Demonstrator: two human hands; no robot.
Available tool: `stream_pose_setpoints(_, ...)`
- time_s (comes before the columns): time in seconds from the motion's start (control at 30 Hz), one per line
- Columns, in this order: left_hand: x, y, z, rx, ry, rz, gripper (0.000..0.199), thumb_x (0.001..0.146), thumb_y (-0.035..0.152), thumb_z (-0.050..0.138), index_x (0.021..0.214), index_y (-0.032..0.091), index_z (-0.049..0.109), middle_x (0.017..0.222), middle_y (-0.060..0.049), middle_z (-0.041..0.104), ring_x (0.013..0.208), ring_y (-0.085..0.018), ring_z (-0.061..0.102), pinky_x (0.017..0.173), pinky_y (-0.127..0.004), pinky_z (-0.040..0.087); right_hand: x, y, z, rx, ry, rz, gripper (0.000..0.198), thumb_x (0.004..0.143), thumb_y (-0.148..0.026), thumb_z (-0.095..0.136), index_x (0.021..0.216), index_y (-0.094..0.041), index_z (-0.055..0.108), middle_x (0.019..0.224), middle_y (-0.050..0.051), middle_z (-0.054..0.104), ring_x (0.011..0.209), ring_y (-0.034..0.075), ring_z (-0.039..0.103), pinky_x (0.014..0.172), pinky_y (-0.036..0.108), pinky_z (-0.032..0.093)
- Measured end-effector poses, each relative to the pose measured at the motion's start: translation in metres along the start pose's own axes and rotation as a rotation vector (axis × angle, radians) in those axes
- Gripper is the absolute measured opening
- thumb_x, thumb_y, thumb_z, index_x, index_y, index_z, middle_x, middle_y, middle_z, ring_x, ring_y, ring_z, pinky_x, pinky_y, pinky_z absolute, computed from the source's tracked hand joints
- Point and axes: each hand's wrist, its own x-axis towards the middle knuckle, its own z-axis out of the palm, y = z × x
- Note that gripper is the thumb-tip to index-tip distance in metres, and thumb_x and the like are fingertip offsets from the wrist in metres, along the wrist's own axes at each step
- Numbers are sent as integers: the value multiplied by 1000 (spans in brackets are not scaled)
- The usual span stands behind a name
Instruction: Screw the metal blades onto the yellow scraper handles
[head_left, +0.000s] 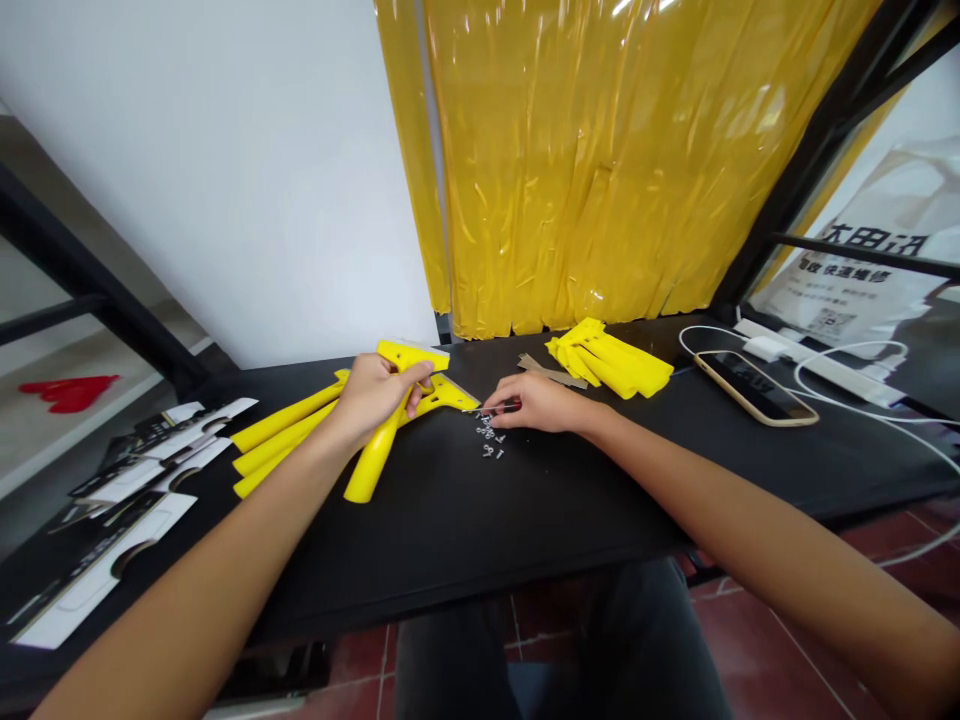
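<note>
My left hand (379, 395) is closed around a yellow scraper (373, 465), its flat head turned up and to the right and its handle angled down toward me. More yellow scrapers (274, 425) lie under and to the left of that hand. My right hand (541, 402) pinches a small screwdriver (512, 405) with a red and black handle, its thin shaft pointing left. Several small silver screws (490, 432) are scattered just beneath it on the black table (435, 540). The shaft's tip is too small to make out clearly.
Several yellow plastic pieces (615, 365) lie beyond my right hand beside a brown cardboard strip (551, 372). A phone (754, 388), power strip (825, 365) and white cables are at right. Black-and-white cards (112, 560) sit at left. A yellow strip curtain (600, 180) hangs behind.
</note>
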Motion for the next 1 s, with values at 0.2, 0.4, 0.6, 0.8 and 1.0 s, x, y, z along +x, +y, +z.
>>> stream_pose_setpoints(0.2, 1, -5, 5, -142, -117, -51, 24, 81, 32, 74, 65, 15, 65, 48, -1, 56, 38, -10, 49, 47, -27, 41, 3, -4, 11, 26, 61, 3, 13, 87, -26, 71, 95, -20, 80, 88, 5, 70, 75, 15, 61, 68, 26, 41)
stream_pose_setpoints(0.4, 2, -8, 8, -212, -207, -166, 17, 76, 25, 74, 65, 15, 67, 49, -3, 56, 39, -9, 47, 42, -25, 35, 4, -6, 10, 95, 151, 19, 9, 84, -25, 73, 89, -20, 78, 83, 2, 68, 71, 13, 57, 68, 25, 41)
stream_pose_setpoints(0.6, -3, -6, 16, -389, -295, -213, 15, 76, 23, 67, 66, 12, 69, 55, -7, 60, 43, -10, 46, 38, -24, 31, 2, -25, -5, 333, 485, -3, 20, 89, -38, 68, 92, -20, 75, 89, 3, 71, 77, 14, 59, 72, 28, 44)
stream_pose_setpoints(0.8, -17, 6, 26, -317, -286, -114, 16, 78, 25, 68, 71, 11, 69, 53, -3, 57, 41, -10, 48, 40, -24, 35, 0, -37, 0, 158, 503, -59, 16, 91, -37, 68, 93, -23, 76, 87, 2, 68, 75, 15, 57, 72, 28, 42)
stream_pose_setpoints(1.0, -26, 9, 34, -103, -237, -3, 24, 82, 29, 65, 65, 13, 63, 57, -2, 61, 42, -14, 59, 48, -27, 46, 0, -37, 3, 90, 496, -58, 15, 92, -34, 67, 88, -22, 75, 82, 1, 66, 73, 14, 56, 71, 28, 40)
